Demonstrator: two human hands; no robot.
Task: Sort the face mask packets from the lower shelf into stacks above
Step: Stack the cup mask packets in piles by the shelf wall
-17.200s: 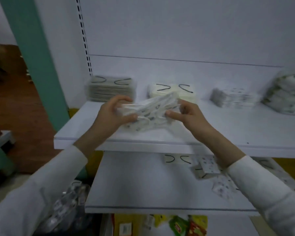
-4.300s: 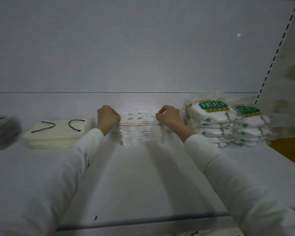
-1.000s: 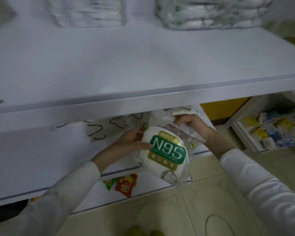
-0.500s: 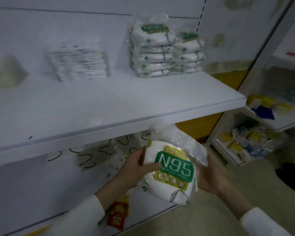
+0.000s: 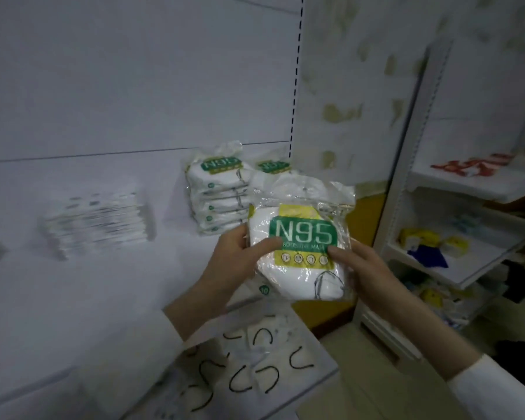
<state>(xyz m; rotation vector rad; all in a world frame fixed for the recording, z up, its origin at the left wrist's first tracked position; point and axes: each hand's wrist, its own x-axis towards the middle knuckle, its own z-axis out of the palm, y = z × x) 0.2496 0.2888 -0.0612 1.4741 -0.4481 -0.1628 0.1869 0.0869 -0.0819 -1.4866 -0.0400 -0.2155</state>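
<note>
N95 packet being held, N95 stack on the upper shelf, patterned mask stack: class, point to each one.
N95 packet (image 5: 303, 237): head view, its green label.
N95 stack (image 5: 222, 164): head view, top packet's green label.
patterned mask stack (image 5: 97, 224): head view, its front side.

Both hands hold one N95 packet (image 5: 300, 253) before the right end of the upper shelf (image 5: 73, 298): the left hand (image 5: 234, 265) grips its left edge with the thumb across the green label, and the right hand (image 5: 365, 269) grips its lower right side with the thumb on the yellow band. Behind it on that shelf two N95 stacks (image 5: 217, 204) stand side by side, and well to their left is a blurred stack (image 5: 97, 219), apparently of patterned packets. On the lower shelf (image 5: 319, 347) loose masks (image 5: 255, 374) with black ear loops lie scattered.
</note>
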